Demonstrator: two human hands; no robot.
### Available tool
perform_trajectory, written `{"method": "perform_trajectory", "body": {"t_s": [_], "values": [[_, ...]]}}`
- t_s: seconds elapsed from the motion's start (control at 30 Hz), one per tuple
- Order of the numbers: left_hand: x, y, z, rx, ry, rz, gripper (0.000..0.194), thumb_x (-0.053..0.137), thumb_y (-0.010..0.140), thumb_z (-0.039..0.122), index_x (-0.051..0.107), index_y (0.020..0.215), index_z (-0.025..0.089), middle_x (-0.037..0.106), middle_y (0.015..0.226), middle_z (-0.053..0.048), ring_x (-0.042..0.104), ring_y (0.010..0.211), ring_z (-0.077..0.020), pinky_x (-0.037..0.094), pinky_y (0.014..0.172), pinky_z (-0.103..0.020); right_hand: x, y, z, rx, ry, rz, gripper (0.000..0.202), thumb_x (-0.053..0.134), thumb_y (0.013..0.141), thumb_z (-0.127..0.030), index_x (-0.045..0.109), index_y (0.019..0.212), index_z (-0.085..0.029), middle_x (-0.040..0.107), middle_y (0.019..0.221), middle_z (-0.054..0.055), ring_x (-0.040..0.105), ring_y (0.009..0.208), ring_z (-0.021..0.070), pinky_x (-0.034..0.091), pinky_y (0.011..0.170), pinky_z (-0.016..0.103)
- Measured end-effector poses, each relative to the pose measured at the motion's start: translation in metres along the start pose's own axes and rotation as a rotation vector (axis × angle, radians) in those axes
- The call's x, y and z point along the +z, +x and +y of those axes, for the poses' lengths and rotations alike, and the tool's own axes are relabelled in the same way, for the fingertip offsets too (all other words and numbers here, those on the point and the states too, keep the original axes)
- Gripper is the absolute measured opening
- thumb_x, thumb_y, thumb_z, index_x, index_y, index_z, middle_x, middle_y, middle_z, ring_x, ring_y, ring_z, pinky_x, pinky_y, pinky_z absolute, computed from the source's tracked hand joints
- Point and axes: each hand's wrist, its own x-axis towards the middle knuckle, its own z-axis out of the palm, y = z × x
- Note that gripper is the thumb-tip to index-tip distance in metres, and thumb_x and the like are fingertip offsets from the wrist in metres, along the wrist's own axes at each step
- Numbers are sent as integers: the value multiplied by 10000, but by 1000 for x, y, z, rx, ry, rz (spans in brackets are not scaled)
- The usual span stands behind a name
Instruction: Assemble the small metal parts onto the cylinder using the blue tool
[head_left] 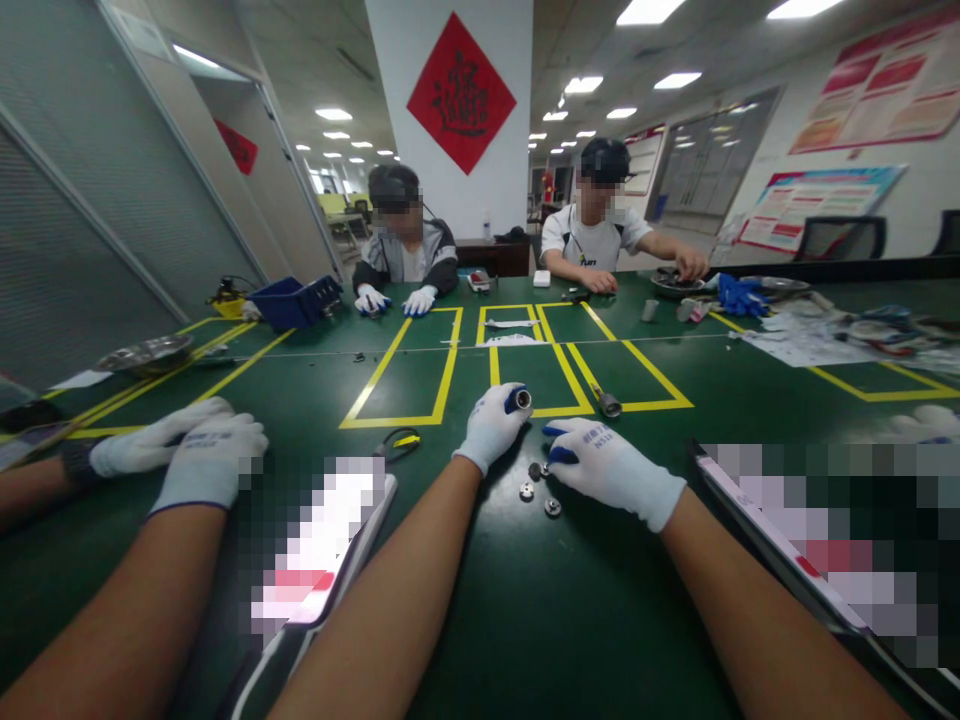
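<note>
Gloved in white and blue, my left hand [493, 427] is wrapped round a metal socket [523, 399], its open round end facing up toward the camera. My right hand [600, 462], in a matching glove, reaches in from the right with its fingertips at small round metal parts [535, 470]. The thumb and fingers look apart; a small part lies right by the fingertips. Two more round parts, one a metal disc [552, 507], lie just below on the green table [525, 610].
A larger socket tool [609, 404] lies beyond my right hand. Tablets [322, 550] stand on both sides. Another person's gloved hands [214, 450] rest at left. Two people sit opposite. A blue bin [289, 303] is at far left, a metal bowl [675, 284] at far right.
</note>
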Motion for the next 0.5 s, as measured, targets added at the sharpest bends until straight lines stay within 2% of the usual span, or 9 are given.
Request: {"method": "perform_trajectory", "body": {"t_s": [0.1,0.23,0.37,0.5], "values": [[0,0,0,-18,-1,-4,386,727,841,305,686,1216,219,703,1253,-72,646,1177,-247,489,1082,-379,4,4,9,131,-73,35,357,512,986,-351,750,1163,-154,630,1405,127,571,1313,291,411,1157,418],[0,0,1,-23,2,-6,384,722,845,305,686,1217,217,705,1251,-74,648,1174,-248,491,1078,-377,15,11,21,277,-148,33,378,472,990,-358,744,1154,-154,660,1352,139,617,1242,294,460,1097,418],[0,-1,1,-17,2,2,370,702,864,321,688,1217,212,706,1247,-80,653,1161,-246,495,1069,-377,29,15,28,276,-185,86,476,419,1003,-371,614,1375,-148,527,1510,156,513,1373,299,413,1139,423],[0,-1,1,-14,4,1,366,707,858,312,691,1210,214,706,1244,-78,653,1164,-243,491,1074,-372,45,18,30,264,-223,58,563,360,1026,-399,483,1501,-123,431,1578,183,402,1460,317,325,1198,440]]}}
